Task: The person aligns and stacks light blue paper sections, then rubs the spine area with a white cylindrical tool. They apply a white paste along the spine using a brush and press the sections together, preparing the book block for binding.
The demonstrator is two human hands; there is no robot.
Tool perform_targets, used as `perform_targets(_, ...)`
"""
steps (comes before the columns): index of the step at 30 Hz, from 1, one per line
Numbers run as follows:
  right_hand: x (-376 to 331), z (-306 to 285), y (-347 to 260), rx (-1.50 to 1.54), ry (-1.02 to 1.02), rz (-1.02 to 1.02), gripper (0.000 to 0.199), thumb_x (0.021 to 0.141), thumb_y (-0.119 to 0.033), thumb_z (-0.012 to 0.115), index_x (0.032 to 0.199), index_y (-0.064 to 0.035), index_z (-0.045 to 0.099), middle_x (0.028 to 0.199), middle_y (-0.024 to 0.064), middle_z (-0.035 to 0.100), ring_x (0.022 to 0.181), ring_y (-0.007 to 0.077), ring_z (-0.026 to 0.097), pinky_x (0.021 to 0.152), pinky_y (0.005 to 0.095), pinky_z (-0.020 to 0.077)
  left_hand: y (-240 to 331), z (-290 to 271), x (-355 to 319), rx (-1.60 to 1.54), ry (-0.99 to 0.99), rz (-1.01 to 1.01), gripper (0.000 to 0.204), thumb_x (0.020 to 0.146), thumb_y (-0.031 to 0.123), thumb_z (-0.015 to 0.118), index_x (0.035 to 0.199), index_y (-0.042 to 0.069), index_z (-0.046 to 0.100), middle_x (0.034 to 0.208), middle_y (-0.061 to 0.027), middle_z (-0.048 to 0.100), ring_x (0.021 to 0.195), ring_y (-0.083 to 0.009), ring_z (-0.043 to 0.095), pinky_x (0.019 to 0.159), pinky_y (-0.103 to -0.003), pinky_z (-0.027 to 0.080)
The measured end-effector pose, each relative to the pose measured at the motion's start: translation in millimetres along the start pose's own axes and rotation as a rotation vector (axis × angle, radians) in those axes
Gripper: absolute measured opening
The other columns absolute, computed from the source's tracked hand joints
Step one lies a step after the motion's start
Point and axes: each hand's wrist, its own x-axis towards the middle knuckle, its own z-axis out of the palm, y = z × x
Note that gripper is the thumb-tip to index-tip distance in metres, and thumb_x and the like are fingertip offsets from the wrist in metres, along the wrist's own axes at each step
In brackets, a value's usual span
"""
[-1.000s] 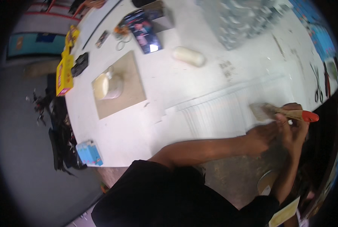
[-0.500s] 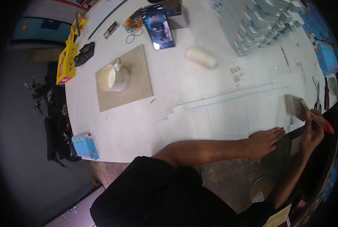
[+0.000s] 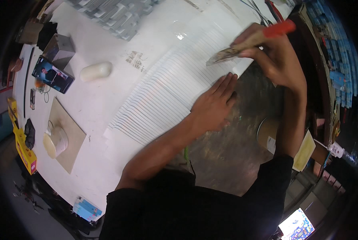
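A long row of overlapping white sheets [image 3: 155, 96], fanned like steps, lies along the table's near edge. My left hand [image 3: 215, 105] rests flat on the near side of the row, fingers stretched out toward its right end. In my right hand [image 3: 277, 58] is a flat paintbrush [image 3: 251, 42] with a wooden handle and red end, gripped low near the bristles. Its bristles point left and lie over the right part of the sheets; whether they touch I cannot tell.
A tub of cream-coloured paste [image 3: 57, 143] stands on a brown board [image 3: 73, 134] at left. Behind the sheets are a white rounded bottle [image 3: 96, 71], a propped phone [image 3: 53, 75] and stacked grey folded boxes [image 3: 115, 16]. Scissors [image 3: 259, 11] lie at the far right edge.
My view has turned to the right. The paintbrush has come from beyond the right end of the row to over the sheets. My left hand stays flat on the near edge.
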Motion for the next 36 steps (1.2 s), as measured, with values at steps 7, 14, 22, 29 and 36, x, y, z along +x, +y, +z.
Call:
perform_targets(7,18.8,34.6,-24.1,-0.179,-0.239,0.054,0.021,0.082,0.007,0.074,0.102,0.0015,0.073,0.095,0.02,0.073,0.091,0.0351,0.074,0.082,0.0433,0.0573,3.6,-2.1,-3.1,-0.009,-0.07,-0.044,0.085,0.075,0.048,0.086,0.142,0.004,0.061,0.158,-0.0269,0.042,0.153,-0.0422,0.034,0.129,-0.05,0.025)
perform_targets(14,18.6,19.6,-22.1,-0.097,-0.129,0.036,0.019,0.083,0.005,0.074,0.102,0.0001,0.075,0.097,0.0154,0.075,0.087,0.0333,0.074,0.077,0.0397,0.0584,0.0,-1.0,-2.6,0.037,-0.026,-0.028,0.088,0.075,0.05,0.086,0.142,0.0,0.06,0.162,-0.0314,0.036,0.155,-0.0425,0.03,0.13,-0.049,0.022)
perform_targets(22,11.9,-3.6,10.4,-0.41,-0.043,0.19,0.01,0.091,-0.006,0.075,0.1,-0.0038,0.077,0.098,0.0086,0.075,0.099,0.0254,0.074,0.085,0.0431,0.0575,0.0,-3.4,2.2,0.006,-0.028,-0.019,0.085,0.075,0.05,0.085,0.14,0.0,0.062,0.165,-0.0324,0.031,0.157,-0.0428,0.027,0.131,-0.049,0.02)
perform_targets(29,6.9,-3.6,40.6,-0.393,-0.117,0.088,0.011,0.093,-0.008,0.075,0.103,-0.0042,0.076,0.101,0.0115,0.074,0.095,0.0245,0.072,0.083,0.0413,0.0571,3.0,-1.5,3.9,-0.002,-0.007,-0.01,0.084,0.076,0.051,0.084,0.139,0.0,0.063,0.166,-0.0322,0.03,0.157,-0.0425,0.027,0.131,-0.048,0.02)
perform_targets(36,19.5,-15.1,18.4,0.21,-0.216,-0.04,0.012,0.085,0.003,0.074,0.097,0.0015,0.075,0.094,0.0154,0.076,0.086,0.0283,0.073,0.078,0.039,0.0559,1.5,-4.3,2.3,-0.017,-0.018,-0.051,0.083,0.076,0.049,0.085,0.14,0.0,0.063,0.166,-0.0324,0.029,0.157,-0.043,0.027,0.131,-0.048,0.022)
